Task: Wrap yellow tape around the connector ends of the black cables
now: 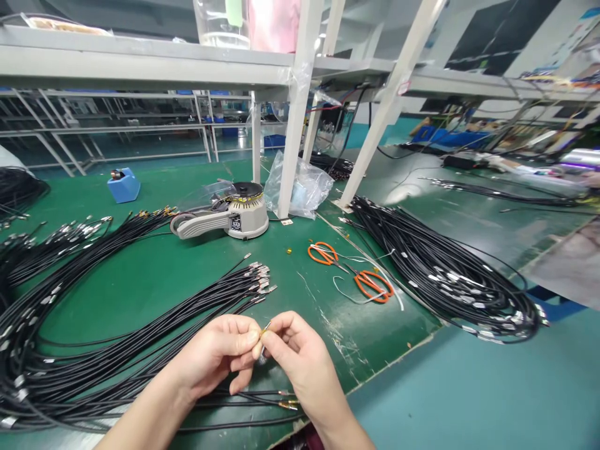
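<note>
My left hand (227, 347) and my right hand (300, 350) meet fingertip to fingertip above the near part of the bench. Between both thumbs and forefingers is a small cable end (267, 325) with a silvery tip and a bit of yellow at it; the fingers cover most of it. Under and left of my hands runs a thick bundle of black cables (187, 319) with metal connectors (260, 278). A few cable ends wrapped in yellow (289, 405) lie just below my right hand.
A round tape dispenser (246, 215) stands behind the cables, left of a white post (297, 125). Two orange-handled scissors (372, 286) lie to the right among white ties. Beyond is a coiled black cable bundle (440, 269). A blue tape holder (124, 185) sits at back left.
</note>
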`<state>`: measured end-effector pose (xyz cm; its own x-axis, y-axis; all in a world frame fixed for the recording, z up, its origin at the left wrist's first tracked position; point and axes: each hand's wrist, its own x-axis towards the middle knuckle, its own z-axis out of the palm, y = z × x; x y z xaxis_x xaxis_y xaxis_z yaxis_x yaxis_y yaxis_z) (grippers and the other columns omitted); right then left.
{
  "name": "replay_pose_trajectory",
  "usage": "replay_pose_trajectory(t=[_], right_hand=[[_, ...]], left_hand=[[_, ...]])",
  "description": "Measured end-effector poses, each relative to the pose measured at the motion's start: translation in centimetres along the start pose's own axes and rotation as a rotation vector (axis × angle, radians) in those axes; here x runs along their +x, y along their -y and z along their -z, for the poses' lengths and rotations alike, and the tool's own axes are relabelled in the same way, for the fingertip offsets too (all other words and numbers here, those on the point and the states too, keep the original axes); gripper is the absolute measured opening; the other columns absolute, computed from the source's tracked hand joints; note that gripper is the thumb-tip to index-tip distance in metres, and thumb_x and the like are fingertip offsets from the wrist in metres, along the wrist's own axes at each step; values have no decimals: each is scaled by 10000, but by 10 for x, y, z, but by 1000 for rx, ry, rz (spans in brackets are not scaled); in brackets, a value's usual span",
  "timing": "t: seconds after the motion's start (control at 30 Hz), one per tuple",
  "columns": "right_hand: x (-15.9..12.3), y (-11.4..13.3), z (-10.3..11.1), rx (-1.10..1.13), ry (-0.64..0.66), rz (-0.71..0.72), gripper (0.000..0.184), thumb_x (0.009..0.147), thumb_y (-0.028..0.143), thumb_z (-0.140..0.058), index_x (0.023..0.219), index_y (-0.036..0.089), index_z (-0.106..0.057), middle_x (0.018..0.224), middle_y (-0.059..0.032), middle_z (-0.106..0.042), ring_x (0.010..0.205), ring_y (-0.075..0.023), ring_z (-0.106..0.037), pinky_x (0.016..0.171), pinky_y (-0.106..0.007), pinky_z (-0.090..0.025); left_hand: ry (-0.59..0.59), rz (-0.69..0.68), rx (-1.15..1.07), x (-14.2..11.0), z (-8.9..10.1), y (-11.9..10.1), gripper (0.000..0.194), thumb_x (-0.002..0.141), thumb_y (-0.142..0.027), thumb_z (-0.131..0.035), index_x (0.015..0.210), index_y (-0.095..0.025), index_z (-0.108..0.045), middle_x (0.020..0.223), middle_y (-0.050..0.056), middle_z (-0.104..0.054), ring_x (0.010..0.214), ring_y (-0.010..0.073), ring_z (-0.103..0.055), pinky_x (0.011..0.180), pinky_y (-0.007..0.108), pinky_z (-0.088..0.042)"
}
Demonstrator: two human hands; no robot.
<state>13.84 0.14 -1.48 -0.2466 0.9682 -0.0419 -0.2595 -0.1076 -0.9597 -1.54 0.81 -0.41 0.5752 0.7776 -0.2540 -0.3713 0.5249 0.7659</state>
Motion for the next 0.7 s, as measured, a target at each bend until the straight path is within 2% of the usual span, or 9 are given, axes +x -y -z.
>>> replay_pose_trajectory(t=[0.1, 0.17, 0.23, 0.3, 0.43, 0.5, 0.57, 0.63, 0.7], right_hand=[[-1, -2, 2, 17, 57, 55, 163, 759, 306, -710, 815, 190, -611, 732, 33, -571, 683, -105, -537, 656, -211, -436], [0, -2, 3, -27, 110, 144, 94, 784, 277, -686, 779, 194, -641, 738, 28, -562, 704, -109, -531, 674, -214, -427], [2, -1, 6, -91, 124, 229, 99, 793, 250, -675, 715, 194, -651, 729, 25, -554, 714, -114, -528, 685, -219, -420], [6, 2, 12, -144, 117, 243, 97, 793, 240, -670, 708, 195, -663, 744, 16, -572, 732, -123, -539, 701, -227, -423], [12, 10, 28, -188, 113, 83, 153, 833, 307, -606, 817, 179, -688, 748, -6, -619, 694, -133, -562, 663, -247, -444], [13, 13, 34, -217, 77, 22, 164, 821, 319, -611, 785, 167, -663, 679, 10, -601, 641, -123, -543, 627, -240, -437], [12, 14, 37, -267, 44, 6, 158, 788, 299, -639, 711, 162, -622, 623, 30, -562, 610, -112, -513, 613, -230, -420], [9, 15, 37, -312, 39, 2, 161, 780, 289, -632, 689, 162, -595, 622, 37, -540, 608, -108, -493, 607, -225, -407], [4, 15, 37, -361, 52, 6, 159, 791, 285, -607, 690, 167, -577, 643, 33, -534, 621, -113, -491, 605, -225, -405]], left_hand=[[51, 25, -3, -2, 2, 0, 291, 694, -341, -718, 589, -92, -609, 403, -57, -401, 277, 50, -382, 293, 156, -299], [93, 75, -11, -1, 3, 0, 305, 683, -351, -713, 568, -92, -601, 393, -60, -385, 259, 50, -356, 273, 167, -301], [113, 117, -5, 0, 4, 0, 327, 662, -379, -715, 554, -96, -590, 398, -57, -394, 247, 51, -339, 258, 180, -296], [61, 91, 59, 2, 1, -1, 337, 656, -404, -711, 574, -103, -583, 416, -53, -419, 264, 50, -349, 277, 181, -305], [-231, -87, 444, 3, -12, -1, 311, 717, -411, -660, 638, -136, -538, 506, -51, -469, 367, 57, -425, 388, 180, -342], [-340, -124, 645, 3, -18, 0, 292, 761, -406, -606, 651, -151, -515, 552, -56, -461, 409, 63, -433, 430, 192, -350], [-369, -127, 770, 3, -22, 1, 256, 807, -399, -541, 714, -161, -532, 591, -60, -448, 456, 76, -434, 465, 203, -361], [-337, -115, 863, 3, -25, 2, 226, 842, -386, -491, 811, -172, -560, 635, -54, -462, 519, 94, -448, 505, 209, -370], [-292, -111, 962, 5, -28, 5, 219, 865, -359, -456, 806, -180, -568, 655, -45, -478, 570, 107, -457, 540, 212, -361]])
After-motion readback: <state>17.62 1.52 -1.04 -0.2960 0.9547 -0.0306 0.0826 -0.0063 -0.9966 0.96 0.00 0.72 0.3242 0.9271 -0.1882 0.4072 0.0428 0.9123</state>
